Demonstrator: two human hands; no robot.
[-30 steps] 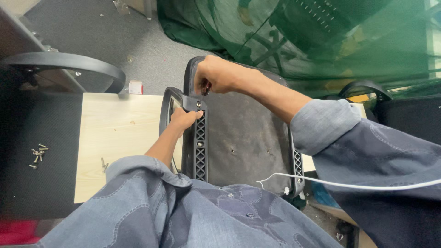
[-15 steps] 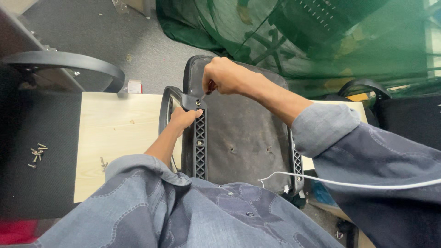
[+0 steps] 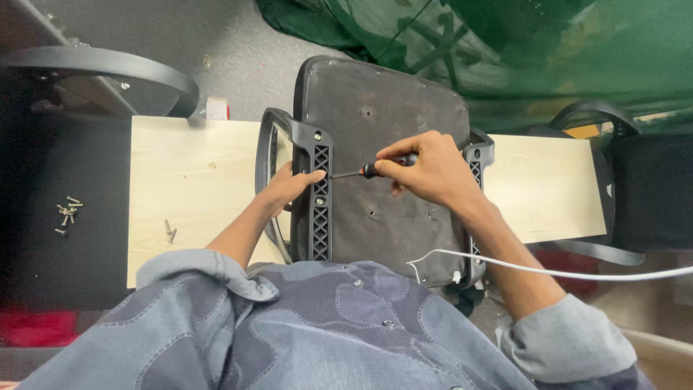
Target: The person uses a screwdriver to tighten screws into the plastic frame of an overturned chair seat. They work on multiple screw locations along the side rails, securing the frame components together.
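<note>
Black plastic forms the armrest bracket [image 3: 317, 195], which is steadied by the left hand [image 3: 292, 186] at the left edge of the upturned seat [image 3: 386, 155] on the wooden board [image 3: 195, 180]. A screwdriver [image 3: 361, 172] is clenched in the right hand [image 3: 426, 170], its tip against the bracket. The tool should be kept straight and pressed firmly. The screw head is too small to be seen.

A pale wooden desk [image 3: 195, 173] carries an upturned black chair seat [image 3: 390, 144] across its middle; two loose screws [image 3: 170, 231] lie on the bare wood near its left end
</note>
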